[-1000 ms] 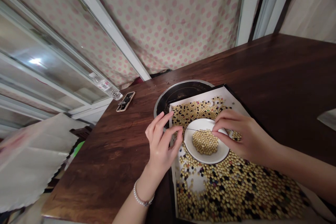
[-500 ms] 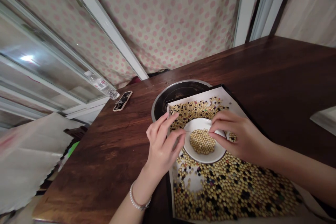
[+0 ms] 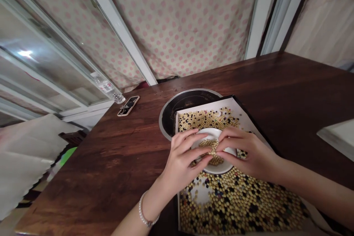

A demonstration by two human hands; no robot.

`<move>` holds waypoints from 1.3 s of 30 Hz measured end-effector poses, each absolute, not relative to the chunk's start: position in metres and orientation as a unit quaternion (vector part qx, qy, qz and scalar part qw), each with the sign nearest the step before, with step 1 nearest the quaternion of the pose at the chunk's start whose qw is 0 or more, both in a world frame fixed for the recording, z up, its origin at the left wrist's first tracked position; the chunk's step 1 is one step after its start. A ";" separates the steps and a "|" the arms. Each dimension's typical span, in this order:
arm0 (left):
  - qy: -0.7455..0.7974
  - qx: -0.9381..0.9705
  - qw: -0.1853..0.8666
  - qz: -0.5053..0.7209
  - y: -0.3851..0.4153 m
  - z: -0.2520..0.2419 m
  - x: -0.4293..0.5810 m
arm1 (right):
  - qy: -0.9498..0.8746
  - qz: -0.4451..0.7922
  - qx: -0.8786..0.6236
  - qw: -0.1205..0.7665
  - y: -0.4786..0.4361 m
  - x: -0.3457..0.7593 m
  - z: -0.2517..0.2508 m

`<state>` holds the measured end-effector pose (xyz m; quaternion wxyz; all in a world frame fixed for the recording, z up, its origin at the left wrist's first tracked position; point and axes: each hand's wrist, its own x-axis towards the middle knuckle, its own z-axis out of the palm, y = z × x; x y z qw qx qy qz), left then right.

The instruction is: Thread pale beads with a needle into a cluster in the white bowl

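Note:
A white bowl [image 3: 229, 162] with pale yellow round beads [image 3: 214, 160] in it stands on a shallow white tray [image 3: 221, 104] strewn with yellow and dark beads. My left hand [image 3: 184, 156] reaches over the bowl from the left, thumb and forefinger pinched near the middle of the beads. Opposite it, my right hand [image 3: 243, 147] is closed in a pinch, its fingertips almost meeting the left ones. The thin cord between the hands is mostly hidden by my fingers now. Whether a bead is on it, I cannot tell.
Under the tray's far left corner lies a round black plate [image 3: 173, 110] with a silver rim. A phone [image 3: 128, 106] and a clear plastic bottle [image 3: 107, 87] are at the table's left edge. A white object [image 3: 339, 138] sits at the right.
My left hand has moved right, over the bowl, until its fingertips come close to the right ones. The stretch of cord that showed between them has shortened out of sight.

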<state>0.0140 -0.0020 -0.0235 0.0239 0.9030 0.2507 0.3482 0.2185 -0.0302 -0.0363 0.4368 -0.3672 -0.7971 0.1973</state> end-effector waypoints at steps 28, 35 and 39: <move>0.293 0.837 0.169 0.429 0.007 -0.026 0.013 | -0.702 0.276 -0.426 0.499 -0.023 0.225 -0.034; 0.292 0.838 0.184 0.422 0.005 -0.028 0.013 | -0.713 0.314 -0.421 0.465 -0.024 0.223 -0.036; 0.304 0.830 0.203 0.421 0.004 -0.028 0.013 | -0.719 0.301 -0.424 0.460 -0.022 0.223 -0.037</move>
